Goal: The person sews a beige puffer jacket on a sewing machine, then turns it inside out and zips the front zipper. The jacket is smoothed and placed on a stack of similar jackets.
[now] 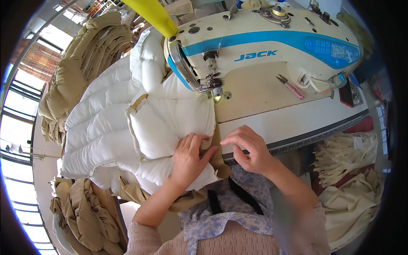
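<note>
Left hand: the left hand lies on the white padding with fingers bent and thumb spread toward the edge; whether it pinches any cloth I cannot tell.
Right hand: the right hand hovers half open beside the tan edge, fingers curled, thumb apart, nothing seen in its hold.
Padded piece: the white quilted piece spreads from under the machine head down and left over the counter, its near corner close to the apron.
Padding: puffy, smooth and faintly shiny, stitched into plump curved channels; a squarish panel lies on top, its left edge raised.
Tan edging: a flat strip of tan cloth shows along the right side, curling at the near corner.
In the way: the cream and blue sewing machine stands over the far right edge of the padding; the left forearm crosses its near side.
Bare stretch: pink-handled snips lie under the machine arm, points toward the needle; a dark ruled strip borders the counter.
Apron: floral, with black bands.
Left side: tan puffy pieces heaped in folds, another crumpled tan heap nearer.
Right side: bundled cream strips above loose cream cloth.
</note>
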`<state>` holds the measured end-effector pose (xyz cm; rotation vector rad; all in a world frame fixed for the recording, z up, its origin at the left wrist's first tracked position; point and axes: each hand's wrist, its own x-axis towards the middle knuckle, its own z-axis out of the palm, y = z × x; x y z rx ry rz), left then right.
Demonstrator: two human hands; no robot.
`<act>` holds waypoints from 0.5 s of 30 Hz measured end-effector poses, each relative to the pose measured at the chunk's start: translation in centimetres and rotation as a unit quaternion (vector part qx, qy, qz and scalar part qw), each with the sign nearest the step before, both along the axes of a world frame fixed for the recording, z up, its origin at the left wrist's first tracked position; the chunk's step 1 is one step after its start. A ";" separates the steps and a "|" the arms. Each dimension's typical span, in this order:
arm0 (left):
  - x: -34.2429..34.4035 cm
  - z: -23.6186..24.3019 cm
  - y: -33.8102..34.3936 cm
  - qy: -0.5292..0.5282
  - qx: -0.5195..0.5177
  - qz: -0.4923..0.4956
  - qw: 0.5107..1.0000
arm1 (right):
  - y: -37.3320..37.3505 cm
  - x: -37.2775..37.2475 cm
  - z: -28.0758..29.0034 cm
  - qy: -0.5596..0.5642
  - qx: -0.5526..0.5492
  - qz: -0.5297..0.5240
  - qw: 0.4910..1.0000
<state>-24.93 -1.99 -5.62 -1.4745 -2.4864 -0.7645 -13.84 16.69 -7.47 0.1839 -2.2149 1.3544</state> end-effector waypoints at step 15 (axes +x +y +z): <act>-1.8 3.1 2.0 0.128 -0.101 -0.139 0.977 | -2.8 2.0 -3.7 0.084 0.105 0.139 0.981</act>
